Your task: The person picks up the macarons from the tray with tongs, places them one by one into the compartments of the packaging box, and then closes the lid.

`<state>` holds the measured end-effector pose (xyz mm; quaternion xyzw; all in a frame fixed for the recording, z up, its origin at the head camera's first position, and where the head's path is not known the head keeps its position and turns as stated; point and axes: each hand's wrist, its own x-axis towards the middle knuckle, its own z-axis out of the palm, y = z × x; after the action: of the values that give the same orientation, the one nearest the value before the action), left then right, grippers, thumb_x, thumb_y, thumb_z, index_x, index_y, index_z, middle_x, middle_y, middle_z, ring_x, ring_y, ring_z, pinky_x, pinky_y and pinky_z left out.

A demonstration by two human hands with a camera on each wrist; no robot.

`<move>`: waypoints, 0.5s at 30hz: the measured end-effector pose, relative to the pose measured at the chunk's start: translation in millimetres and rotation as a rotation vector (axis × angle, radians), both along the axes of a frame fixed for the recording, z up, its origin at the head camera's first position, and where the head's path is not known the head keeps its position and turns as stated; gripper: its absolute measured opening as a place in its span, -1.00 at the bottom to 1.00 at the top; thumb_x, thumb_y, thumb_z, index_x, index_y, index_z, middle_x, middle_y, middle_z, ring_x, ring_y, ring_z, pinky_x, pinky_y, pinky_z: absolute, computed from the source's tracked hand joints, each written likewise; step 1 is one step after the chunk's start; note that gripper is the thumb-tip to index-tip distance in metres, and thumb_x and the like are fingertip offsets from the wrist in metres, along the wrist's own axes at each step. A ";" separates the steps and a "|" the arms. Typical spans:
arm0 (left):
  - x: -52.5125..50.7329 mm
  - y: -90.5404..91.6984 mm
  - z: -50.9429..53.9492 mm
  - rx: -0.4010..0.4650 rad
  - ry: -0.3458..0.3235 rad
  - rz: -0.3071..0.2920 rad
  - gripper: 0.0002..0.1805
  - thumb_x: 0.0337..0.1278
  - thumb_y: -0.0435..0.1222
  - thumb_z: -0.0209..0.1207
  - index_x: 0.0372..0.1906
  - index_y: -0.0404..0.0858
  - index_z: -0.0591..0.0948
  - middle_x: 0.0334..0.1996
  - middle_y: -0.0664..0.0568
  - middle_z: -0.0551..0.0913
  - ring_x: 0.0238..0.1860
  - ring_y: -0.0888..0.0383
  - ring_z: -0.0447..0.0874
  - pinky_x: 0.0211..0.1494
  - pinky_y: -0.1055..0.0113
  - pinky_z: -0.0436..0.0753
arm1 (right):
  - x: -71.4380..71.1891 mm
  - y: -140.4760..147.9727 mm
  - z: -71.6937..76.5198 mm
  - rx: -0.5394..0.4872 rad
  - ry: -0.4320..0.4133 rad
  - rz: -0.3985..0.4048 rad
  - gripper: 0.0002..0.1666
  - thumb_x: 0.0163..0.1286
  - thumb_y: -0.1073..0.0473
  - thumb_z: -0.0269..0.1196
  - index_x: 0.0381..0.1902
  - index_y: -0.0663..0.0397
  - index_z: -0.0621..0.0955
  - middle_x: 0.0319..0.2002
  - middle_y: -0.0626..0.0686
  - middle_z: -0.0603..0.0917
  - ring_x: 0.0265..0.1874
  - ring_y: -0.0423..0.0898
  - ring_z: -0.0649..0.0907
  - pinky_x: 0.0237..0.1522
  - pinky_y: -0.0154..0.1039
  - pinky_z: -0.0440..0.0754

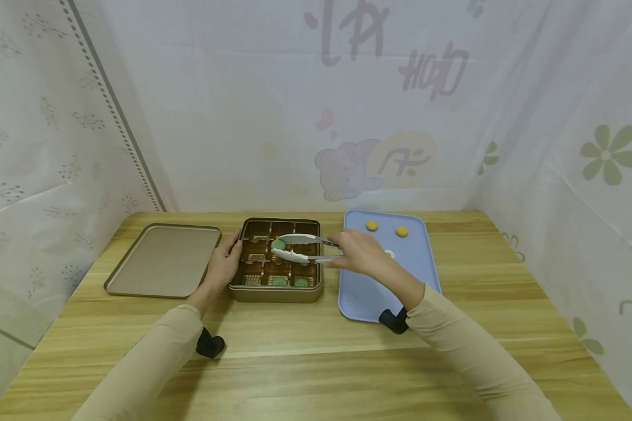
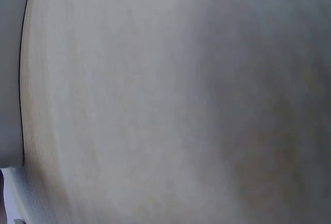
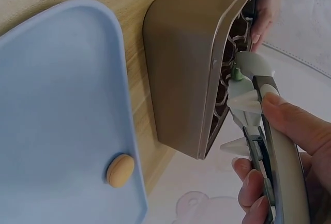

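My right hand (image 1: 360, 251) grips metal tongs (image 1: 323, 241) with white tips. Between the tips is a small green macaron (image 1: 278, 244), over the middle of a gold tin box (image 1: 276, 294). The box has a brown divided insert, and two more green macarons (image 1: 280, 281) sit in its front compartments. At the box's left side, my left hand (image 1: 223, 263) holds the rim. In the right wrist view, fingers and thumb curl round the tongs. The left wrist view is mostly blurred tabletop, with the left hand out of sight.
Right of the box lies a blue tray (image 1: 360, 298) bearing two yellow macarons (image 1: 401, 231) near its far end. A flat gold lid (image 1: 163, 260) lies on the wooden table (image 1: 295, 374) at the left. Printed cloth (image 1: 242, 117) hangs behind and on both sides.
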<state>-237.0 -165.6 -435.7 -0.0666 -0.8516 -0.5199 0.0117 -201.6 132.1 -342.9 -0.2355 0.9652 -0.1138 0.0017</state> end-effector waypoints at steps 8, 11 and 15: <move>0.1 0.7 1.4 -0.011 -0.006 0.003 -0.47 0.49 -0.26 -0.24 0.46 -0.30 0.07 0.44 -0.17 0.09 0.45 -0.12 0.00 0.45 0.00 0.12 | -1.0 -1.9 1.0 0.007 -0.016 -0.011 -0.56 0.05 0.00 0.46 -0.16 0.07 0.64 -0.42 -0.01 0.64 -0.49 -0.16 0.50 -0.55 -0.33 0.41; 0.2 0.5 1.7 -0.014 -0.007 0.006 -0.47 0.50 -0.25 -0.24 0.46 -0.29 0.07 0.44 -0.17 0.08 0.45 -0.12 0.00 0.44 -0.01 0.12 | -0.5 -2.2 0.4 -0.007 -0.020 -0.011 -0.59 0.05 0.01 0.46 -0.18 0.07 0.64 -0.41 0.02 0.65 -0.51 -0.15 0.48 -0.56 -0.33 0.39; 0.6 0.2 1.9 -0.010 -0.012 0.010 -0.47 0.50 -0.25 -0.25 0.47 -0.28 0.07 0.44 -0.17 0.08 0.45 -0.12 0.00 0.44 -0.01 0.12 | 0.3 -2.8 -0.1 -0.024 -0.019 -0.013 -0.64 0.04 0.04 0.47 -0.27 0.06 0.61 -0.42 0.04 0.64 -0.52 -0.15 0.45 -0.58 -0.33 0.36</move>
<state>-236.4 -165.3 -433.8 -0.0593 -0.8546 -0.5158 0.0091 -201.3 129.4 -343.0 -0.2282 0.9652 -0.1275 0.0071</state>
